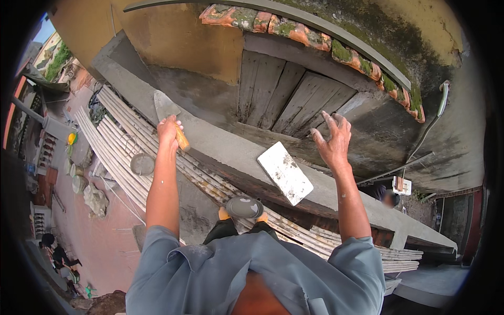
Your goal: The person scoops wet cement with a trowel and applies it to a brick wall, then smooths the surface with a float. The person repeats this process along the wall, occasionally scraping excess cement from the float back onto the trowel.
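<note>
Your left hand (168,130) is gripping the trowel (166,106) by its handle, blade showing over the grey ledge (226,139); a smeared white board (285,173) is lying there, your right hand (335,142) hovering rightward, fingers spread apart

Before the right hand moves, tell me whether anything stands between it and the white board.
Nothing visible does: the open right hand has no object between it and the white board at the grey ledge. The left hand, gripping the trowel, is well off to the left.
</note>
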Available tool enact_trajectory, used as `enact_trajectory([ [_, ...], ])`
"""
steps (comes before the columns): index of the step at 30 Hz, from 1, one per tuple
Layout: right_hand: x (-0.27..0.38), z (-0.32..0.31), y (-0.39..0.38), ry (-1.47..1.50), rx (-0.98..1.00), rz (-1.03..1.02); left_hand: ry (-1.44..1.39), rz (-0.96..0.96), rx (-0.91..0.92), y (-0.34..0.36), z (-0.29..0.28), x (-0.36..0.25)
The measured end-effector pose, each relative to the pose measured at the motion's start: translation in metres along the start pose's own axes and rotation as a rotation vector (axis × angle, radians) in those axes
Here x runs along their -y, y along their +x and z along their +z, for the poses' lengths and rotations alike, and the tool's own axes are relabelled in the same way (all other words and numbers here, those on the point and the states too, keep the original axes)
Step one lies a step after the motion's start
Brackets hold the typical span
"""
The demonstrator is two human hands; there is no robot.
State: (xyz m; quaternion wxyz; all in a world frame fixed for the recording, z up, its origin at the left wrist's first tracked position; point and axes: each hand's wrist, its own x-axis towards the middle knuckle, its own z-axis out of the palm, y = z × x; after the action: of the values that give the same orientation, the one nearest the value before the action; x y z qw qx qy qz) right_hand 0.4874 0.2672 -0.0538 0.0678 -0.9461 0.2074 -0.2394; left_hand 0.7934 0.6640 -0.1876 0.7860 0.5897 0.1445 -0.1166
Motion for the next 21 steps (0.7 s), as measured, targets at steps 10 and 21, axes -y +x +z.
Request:
enact_trajectory([
  [10,-0.085,-0.026,0.228,-0.347,-0.253,-0.087,-0.163,0.254,-0.137,-0.004,-0.010,-0.039],
  [21,-0.118,0.021,0.413,-0.512,-0.222,-0.158,0.187,0.059,-0.505,-0.152,-0.243,0.025],
])
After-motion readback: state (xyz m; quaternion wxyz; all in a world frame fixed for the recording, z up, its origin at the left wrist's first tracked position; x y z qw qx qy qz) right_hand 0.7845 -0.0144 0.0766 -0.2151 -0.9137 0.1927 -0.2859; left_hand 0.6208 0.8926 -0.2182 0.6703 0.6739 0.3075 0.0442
